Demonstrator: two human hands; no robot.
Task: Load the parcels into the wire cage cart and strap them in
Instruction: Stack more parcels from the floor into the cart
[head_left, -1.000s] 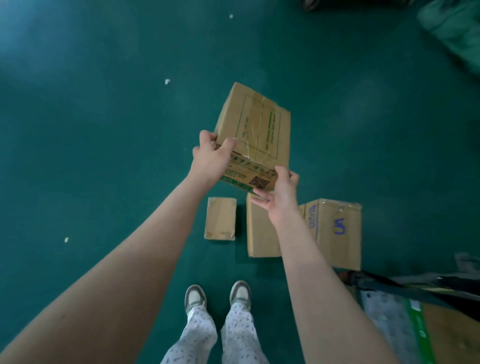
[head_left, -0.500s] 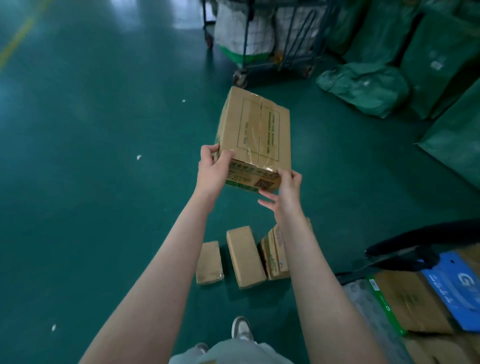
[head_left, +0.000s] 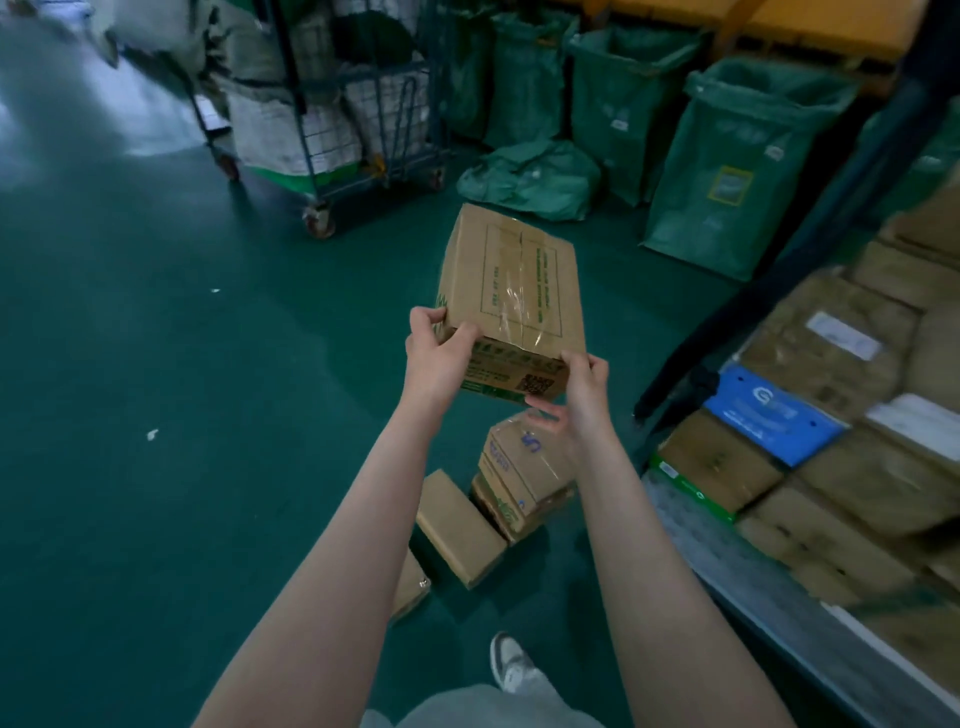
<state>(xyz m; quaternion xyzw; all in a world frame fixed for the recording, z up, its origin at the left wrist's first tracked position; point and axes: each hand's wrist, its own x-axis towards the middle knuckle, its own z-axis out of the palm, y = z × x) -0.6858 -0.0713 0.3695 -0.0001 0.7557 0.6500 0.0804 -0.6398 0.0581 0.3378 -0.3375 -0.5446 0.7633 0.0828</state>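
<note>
I hold a taped brown cardboard parcel (head_left: 511, 291) with green print and a QR code in the air above the green floor. My left hand (head_left: 439, 353) grips its near left corner. My right hand (head_left: 582, 400) grips its near right corner from below. On the floor below lie three more brown parcels: a marked box (head_left: 524, 467), a flat one (head_left: 457, 525) and a small one (head_left: 410, 587) partly hidden by my left arm. At the right is the wire cage cart (head_left: 727, 566), holding several stacked parcels, among them a blue one (head_left: 774, 415).
Another wheeled wire cage cart (head_left: 332, 130) full of white sacks stands at the back. Several green sacks (head_left: 732, 166) stand along the back right, one crumpled green sack (head_left: 530, 179) lies on the floor. A dark bar (head_left: 779, 260) of the cart slants at the right.
My view has tilted up and turned right, bringing the loaded cart and green sacks into view. The parcel stays held in both hands, carried a little right toward the cart.
</note>
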